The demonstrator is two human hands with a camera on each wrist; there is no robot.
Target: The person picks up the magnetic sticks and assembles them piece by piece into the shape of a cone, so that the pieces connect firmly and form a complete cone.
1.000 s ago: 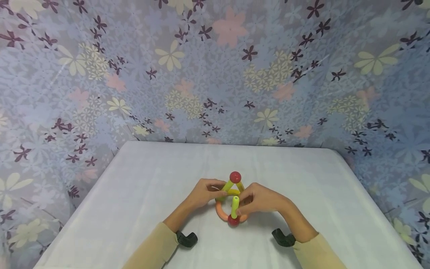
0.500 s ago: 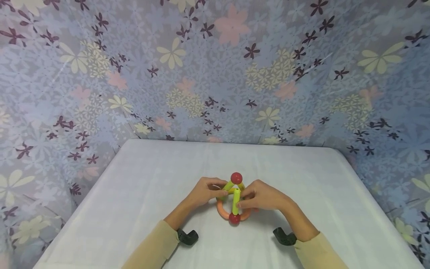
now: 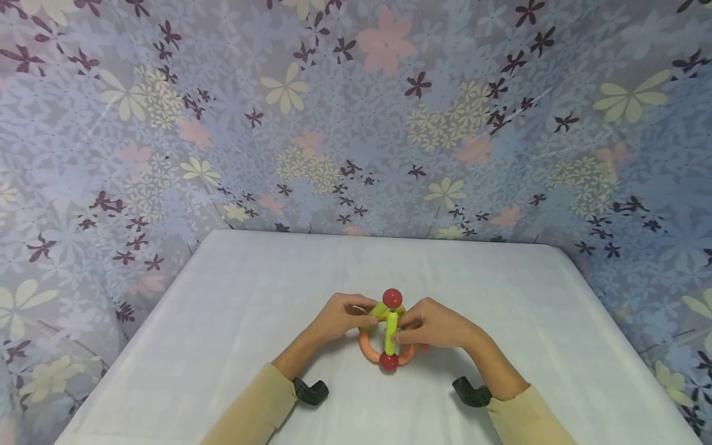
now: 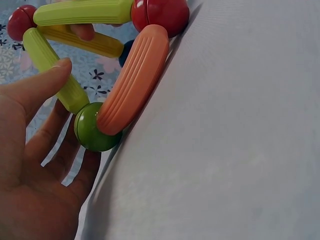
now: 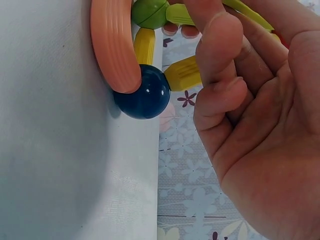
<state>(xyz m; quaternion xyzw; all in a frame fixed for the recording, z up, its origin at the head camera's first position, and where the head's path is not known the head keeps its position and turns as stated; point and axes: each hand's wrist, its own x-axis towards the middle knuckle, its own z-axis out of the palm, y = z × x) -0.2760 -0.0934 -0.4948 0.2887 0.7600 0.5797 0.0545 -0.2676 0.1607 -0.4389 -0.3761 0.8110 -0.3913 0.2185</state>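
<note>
A ball-and-stick building toy stands on the table. It has a red ball (image 3: 392, 298) on top, another red ball (image 3: 388, 361) in front, a green ball (image 4: 95, 127), a blue ball (image 5: 145, 92) and curved orange sticks (image 4: 136, 80) low down. My left hand (image 3: 337, 318) grips the left lime stick (image 4: 47, 60), thumb on its ribbed side, other fingers behind near the green ball. My right hand (image 3: 436, 324) pinches the front lime stick (image 3: 391, 337), which rises from the front red ball to the top one. Its curled fingers also lie by a yellow stick (image 5: 185, 74).
White cloth covers the table (image 3: 267, 278). A floral curtain (image 3: 334, 123) hangs behind its far edge. Each wrist wears a black camera mount, one on the left (image 3: 311, 394) and one on the right (image 3: 470, 392), low over the cloth.
The front lime stick has swung up, its upper end rising to the top red ball. That ball has come down slightly toward it. The left hand has stayed almost still.
</note>
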